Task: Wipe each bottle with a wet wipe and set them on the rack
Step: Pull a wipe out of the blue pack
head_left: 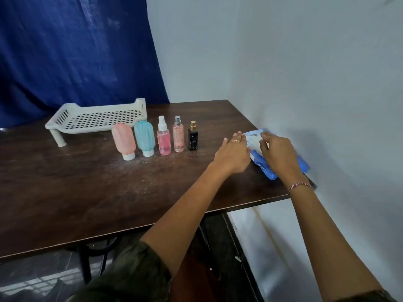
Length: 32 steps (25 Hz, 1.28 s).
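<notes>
Several bottles stand in a row on the dark wooden table (87,182): a pink squeeze bottle (123,140), a teal squeeze bottle (144,138), a pink spray bottle (163,138), a slim pink perfume bottle (178,136) and a small black bottle (193,138). Behind them stands a cream perforated rack (96,118) with nothing on it. A blue wet wipe pack (263,166) lies at the table's right edge by the wall. My left hand (233,153) rests with straight fingers on the pack's left side. My right hand (277,153) pinches the white wipe (254,141) at the pack's top.
A white wall runs close along the table's right side. A blue curtain hangs behind the rack. The table's front edge is near my body, with dark floor and table legs below.
</notes>
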Each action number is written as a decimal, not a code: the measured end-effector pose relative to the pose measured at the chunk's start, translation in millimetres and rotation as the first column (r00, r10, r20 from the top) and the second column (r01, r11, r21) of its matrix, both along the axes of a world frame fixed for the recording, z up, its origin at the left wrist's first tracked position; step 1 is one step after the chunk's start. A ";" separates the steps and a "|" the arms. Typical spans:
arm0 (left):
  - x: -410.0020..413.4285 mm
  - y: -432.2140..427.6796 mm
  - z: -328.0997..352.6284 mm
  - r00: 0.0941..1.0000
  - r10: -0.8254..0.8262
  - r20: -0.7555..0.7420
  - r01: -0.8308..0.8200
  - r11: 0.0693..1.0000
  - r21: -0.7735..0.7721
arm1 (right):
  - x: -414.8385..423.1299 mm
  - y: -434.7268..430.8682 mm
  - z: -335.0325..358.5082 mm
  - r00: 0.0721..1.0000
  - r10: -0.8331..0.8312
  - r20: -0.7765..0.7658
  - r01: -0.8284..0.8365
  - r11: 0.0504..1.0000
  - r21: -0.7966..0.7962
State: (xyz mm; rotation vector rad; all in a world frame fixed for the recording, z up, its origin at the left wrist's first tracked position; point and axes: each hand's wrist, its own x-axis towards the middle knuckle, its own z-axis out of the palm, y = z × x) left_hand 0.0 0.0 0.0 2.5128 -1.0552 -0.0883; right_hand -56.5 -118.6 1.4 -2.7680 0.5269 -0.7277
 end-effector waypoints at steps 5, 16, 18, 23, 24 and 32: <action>9.6 -29.9 -7.0 0.997 0.050 0.058 -0.043 0.992 -0.115 | 10.1 -31.3 -14.3 0.991 -0.071 -0.113 0.071 0.997 -0.003; 25.9 -70.6 -22.4 0.975 0.094 0.202 -0.085 0.995 -0.055 | 25.9 -59.1 -34.5 0.991 -0.062 -0.119 0.077 0.989 0.127; 26.3 -74.5 -23.1 0.969 0.078 0.236 -0.069 0.997 -0.046 | 26.4 -60.8 -31.2 0.992 -0.066 -0.108 0.081 0.987 0.141; 31.7 -81.0 -23.1 0.961 0.096 0.260 -0.086 0.995 -0.052 | 25.0 -66.9 -24.0 0.998 -0.066 -0.014 0.067 0.969 0.238; 32.0 -81.9 -20.6 0.965 0.106 0.240 -0.093 0.993 -0.067 | 27.0 -67.9 -22.6 0.997 -0.078 0.013 0.073 0.968 0.241; 40.2 -84.1 -7.3 0.975 0.160 0.154 -0.119 0.962 -0.245 | 31.0 -76.0 -7.4 0.970 -0.087 0.228 0.062 0.992 0.114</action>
